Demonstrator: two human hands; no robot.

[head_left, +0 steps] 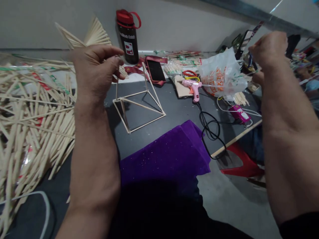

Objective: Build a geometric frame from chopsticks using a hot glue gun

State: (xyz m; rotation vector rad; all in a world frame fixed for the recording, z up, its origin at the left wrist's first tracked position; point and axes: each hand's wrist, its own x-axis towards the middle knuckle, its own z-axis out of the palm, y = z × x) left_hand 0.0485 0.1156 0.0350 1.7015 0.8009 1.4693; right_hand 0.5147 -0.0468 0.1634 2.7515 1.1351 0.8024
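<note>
My left hand (pixel 96 68) is raised on the left with its fingers curled and the thumb near the fingertips. Behind it stands a fan-shaped model of pale wooden sticks (pixel 98 31), partly covered by the hand; whether the fingers touch it I cannot tell. My right hand (pixel 271 49) is lifted at the upper right, closed in a fist, slightly blurred, its contents hidden. A thin shiny line (pixel 276 6) shows above it. Between my arms, an open frame of glued sticks (pixel 147 122) stands on the grey table (pixel 174 106), touched by neither hand.
Loose wooden sticks (pixel 37 132) pile up at left. A dark bottle (pixel 128 46) and a phone (pixel 155 70) are at the back. A pink glue gun (pixel 195 88) trails a black cord beside a plastic bag (pixel 221 73). Purple cloth (pixel 166 152) covers the front edge.
</note>
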